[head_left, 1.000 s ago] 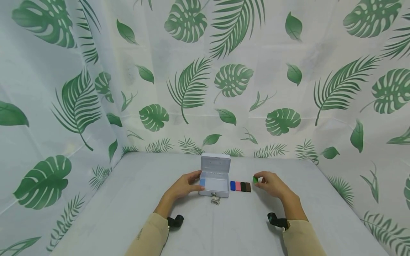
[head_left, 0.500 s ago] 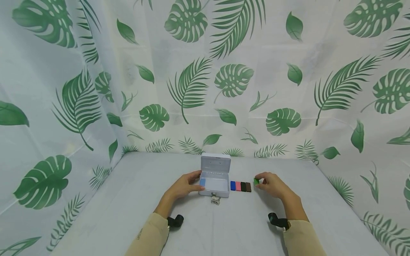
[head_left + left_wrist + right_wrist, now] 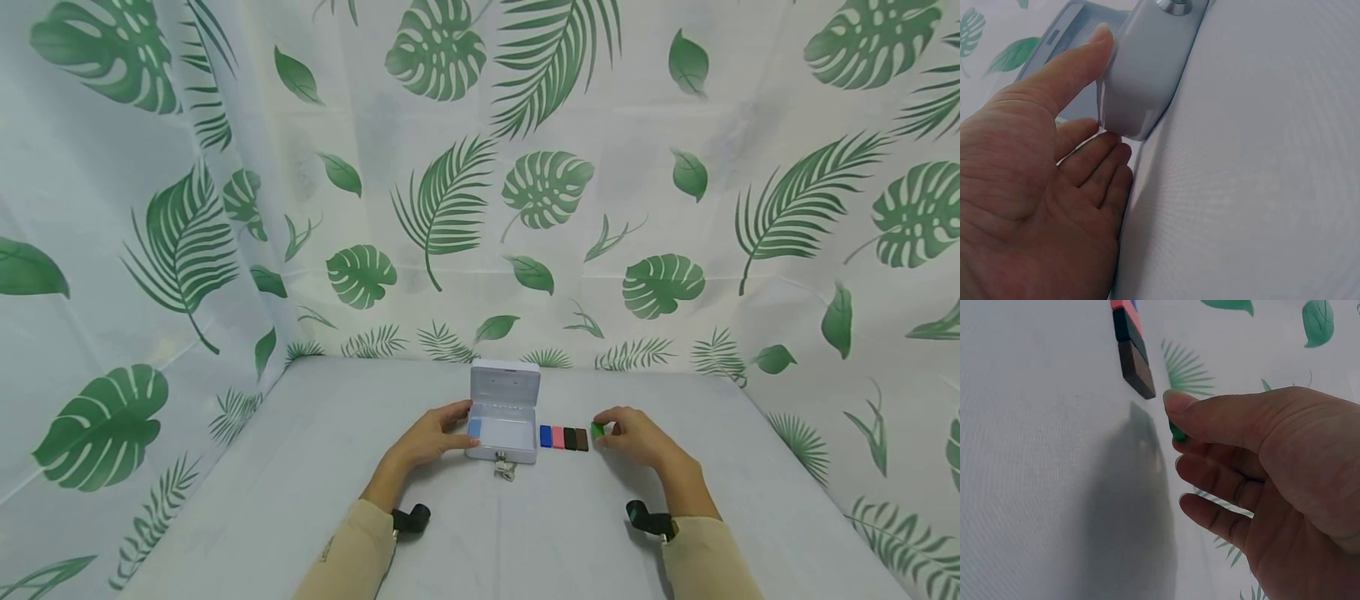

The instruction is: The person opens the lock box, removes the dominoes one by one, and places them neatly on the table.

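A small white cash box (image 3: 508, 456) stands on the table with its lid (image 3: 504, 387) raised. My left hand (image 3: 430, 435) holds the box at its left side; in the left wrist view the thumb (image 3: 1082, 59) lies along its rim and the fingers (image 3: 1094, 162) are at the far end. Between thumb and fingertips, my right hand (image 3: 633, 435) pinches a small green block (image 3: 597, 431), mostly hidden by the thumb in the right wrist view. A blue block (image 3: 545, 436), a pink block (image 3: 557, 437), a black block (image 3: 569, 438) and a brown block (image 3: 581, 439) lie in a row left of it.
Keys (image 3: 505, 470) hang from the lock at the box's front. A light blue patch (image 3: 474, 427) shows inside the box at the left. The white table (image 3: 495, 533) meets a leaf-patterned curtain (image 3: 585, 333) at the back.
My right hand drifts slightly right, then back left toward the brown block, with the green block still pinched. The left hand and the box stay put.
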`<state>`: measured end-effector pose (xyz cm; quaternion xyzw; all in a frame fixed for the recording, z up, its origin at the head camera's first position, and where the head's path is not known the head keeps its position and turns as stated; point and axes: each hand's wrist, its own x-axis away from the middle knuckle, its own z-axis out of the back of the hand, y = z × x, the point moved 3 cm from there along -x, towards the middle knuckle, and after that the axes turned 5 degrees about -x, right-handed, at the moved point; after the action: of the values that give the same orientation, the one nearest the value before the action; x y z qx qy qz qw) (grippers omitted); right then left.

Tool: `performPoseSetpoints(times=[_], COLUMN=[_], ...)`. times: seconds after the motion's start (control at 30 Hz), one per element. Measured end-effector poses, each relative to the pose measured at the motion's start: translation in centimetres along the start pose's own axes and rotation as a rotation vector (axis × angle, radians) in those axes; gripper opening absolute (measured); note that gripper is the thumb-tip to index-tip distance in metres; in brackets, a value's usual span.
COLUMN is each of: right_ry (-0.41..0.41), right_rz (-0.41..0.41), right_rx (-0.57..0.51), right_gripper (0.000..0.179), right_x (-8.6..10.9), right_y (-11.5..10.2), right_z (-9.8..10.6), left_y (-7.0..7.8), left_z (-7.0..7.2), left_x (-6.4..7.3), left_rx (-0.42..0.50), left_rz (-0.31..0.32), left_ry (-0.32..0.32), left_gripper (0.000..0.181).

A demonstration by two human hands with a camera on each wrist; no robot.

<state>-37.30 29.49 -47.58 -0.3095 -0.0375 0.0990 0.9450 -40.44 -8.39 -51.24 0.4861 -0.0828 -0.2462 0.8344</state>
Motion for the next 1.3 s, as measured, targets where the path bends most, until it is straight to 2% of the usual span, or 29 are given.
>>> performPoseSetpoints(times=[0.4,1.03,1.3], right_ry=[-0.041,-0.027,-0.019], right_rz=[-0.08,-0.048,-0.065], right_rx=[-0.018,0.019,0.02], right_gripper=[0.038,0.037,0.037], right_x=[-0.2,-0.12,-0.18], right_y=[-0.27,-0.82,-0.78], right_z=[-0.6,-0.81,-0.96], left_y=[0.02,0.04,-0.11], left_z=[0.03,-0.05,-0.03], left_x=[-0.01,0.07,-0.04], left_rx=[-0.001,-0.009,-0.018], left_rz=[-0.001,0.002,0.003], left_ry=[-0.005,0.003,0.004], left_gripper=[0.08,0.079,0.08])
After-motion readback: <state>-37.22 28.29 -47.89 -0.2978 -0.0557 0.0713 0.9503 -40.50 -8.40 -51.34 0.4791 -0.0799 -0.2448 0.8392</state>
